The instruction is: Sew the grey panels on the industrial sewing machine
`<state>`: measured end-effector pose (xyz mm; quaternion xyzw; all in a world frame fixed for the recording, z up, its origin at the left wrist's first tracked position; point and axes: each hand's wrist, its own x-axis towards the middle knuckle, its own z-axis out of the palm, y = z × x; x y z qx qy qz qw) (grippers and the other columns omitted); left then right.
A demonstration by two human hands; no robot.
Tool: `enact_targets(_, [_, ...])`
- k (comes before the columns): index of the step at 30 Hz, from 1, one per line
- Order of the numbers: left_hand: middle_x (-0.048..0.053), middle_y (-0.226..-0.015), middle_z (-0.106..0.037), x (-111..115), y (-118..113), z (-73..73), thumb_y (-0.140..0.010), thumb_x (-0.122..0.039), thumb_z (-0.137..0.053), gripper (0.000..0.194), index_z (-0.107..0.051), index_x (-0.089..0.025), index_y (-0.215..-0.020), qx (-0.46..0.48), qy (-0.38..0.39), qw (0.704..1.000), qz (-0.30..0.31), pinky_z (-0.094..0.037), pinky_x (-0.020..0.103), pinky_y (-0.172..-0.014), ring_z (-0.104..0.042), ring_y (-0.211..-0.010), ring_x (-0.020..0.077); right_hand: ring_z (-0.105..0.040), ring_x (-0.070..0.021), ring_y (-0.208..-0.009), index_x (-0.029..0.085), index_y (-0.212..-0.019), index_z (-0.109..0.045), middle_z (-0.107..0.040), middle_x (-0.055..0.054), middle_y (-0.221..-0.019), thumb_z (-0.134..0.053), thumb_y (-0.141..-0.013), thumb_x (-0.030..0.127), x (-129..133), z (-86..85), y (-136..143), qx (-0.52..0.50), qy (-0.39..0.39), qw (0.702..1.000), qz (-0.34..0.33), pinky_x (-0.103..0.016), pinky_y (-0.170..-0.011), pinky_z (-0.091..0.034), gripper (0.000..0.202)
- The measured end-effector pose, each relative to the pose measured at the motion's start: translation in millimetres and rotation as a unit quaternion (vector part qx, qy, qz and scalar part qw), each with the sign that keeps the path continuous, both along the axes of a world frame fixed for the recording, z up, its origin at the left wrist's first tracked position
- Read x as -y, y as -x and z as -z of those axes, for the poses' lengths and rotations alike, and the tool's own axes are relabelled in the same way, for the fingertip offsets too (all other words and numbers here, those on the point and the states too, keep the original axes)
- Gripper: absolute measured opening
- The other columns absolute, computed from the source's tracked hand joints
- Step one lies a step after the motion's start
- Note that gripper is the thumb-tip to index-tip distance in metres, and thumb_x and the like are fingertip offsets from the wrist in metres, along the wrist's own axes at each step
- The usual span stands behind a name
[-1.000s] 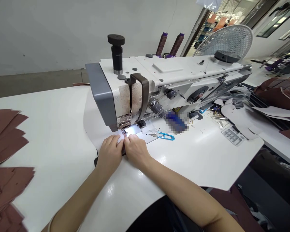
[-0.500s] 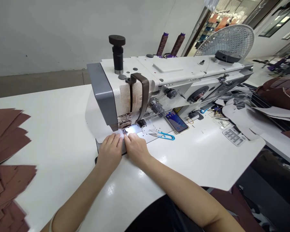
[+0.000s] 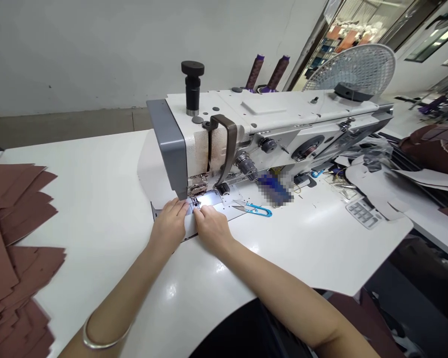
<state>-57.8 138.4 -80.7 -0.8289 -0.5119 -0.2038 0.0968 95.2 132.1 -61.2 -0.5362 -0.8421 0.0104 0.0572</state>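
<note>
A white sewing machine (image 3: 216, 109) stands on the white table, its lamp lighting the metal needle plate (image 3: 209, 198). My left hand (image 3: 169, 223) lies just left of the presser foot (image 3: 196, 201), its fingers bent together and pointing at the foot. Close in front of the foot and to its right is my right hand (image 3: 213, 228), thumb and fingers closed together. What either hand presses or holds is hidden under the fingers. Blue thread snips (image 3: 259, 210) lie right of my right hand.
Stacked brown pieces (image 3: 26, 268) cover the table's left side. Behind the snips lies a blurred phone (image 3: 275, 189). Farther right are white scraps (image 3: 369, 179) and a calculator-like pad (image 3: 362, 213). Two thread cones (image 3: 278, 74) and a fan (image 3: 354, 69) stand behind the machine.
The whole view has shifted slightly, with the machine now a little farther right. My left hand has drawn slightly away from my right hand, widening the gap between them.
</note>
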Motion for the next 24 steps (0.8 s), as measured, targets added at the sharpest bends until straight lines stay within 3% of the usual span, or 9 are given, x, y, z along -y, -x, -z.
enact_targets(17, [0.012, -0.120, -0.063, 4.8, -4.1, 3.3, -0.081, -0.001, -0.034, 0.043, -0.062, -0.008, -0.113, -0.002, 0.020, 1.000, -0.012, -0.040, 0.041, -0.102, -0.053, -0.117, 0.0249, -0.046, -0.0160, -0.070, 0.018, -0.094, -0.060, -0.056, -0.004, -0.077, -0.042, -0.091, 0.014, 2.0, 4.9, 0.7, -0.016, -0.055, 0.998, 0.004, -0.029, -0.054, -0.020, 0.019])
enact_targets(24, [0.012, -0.119, -0.063, 7.4, -4.2, 5.2, -0.078, -0.003, -0.038, 0.042, -0.060, -0.007, -0.114, 0.009, -0.007, 1.000, -0.009, -0.039, 0.040, -0.102, -0.054, -0.116, 0.0255, -0.046, -0.0151, -0.067, 0.018, -0.090, -0.063, -0.057, -0.003, -0.074, -0.040, -0.092, 0.017, 3.7, 7.6, 0.4, -0.070, -0.092, 0.992, -0.045, -0.028, -0.056, -0.023, 0.022])
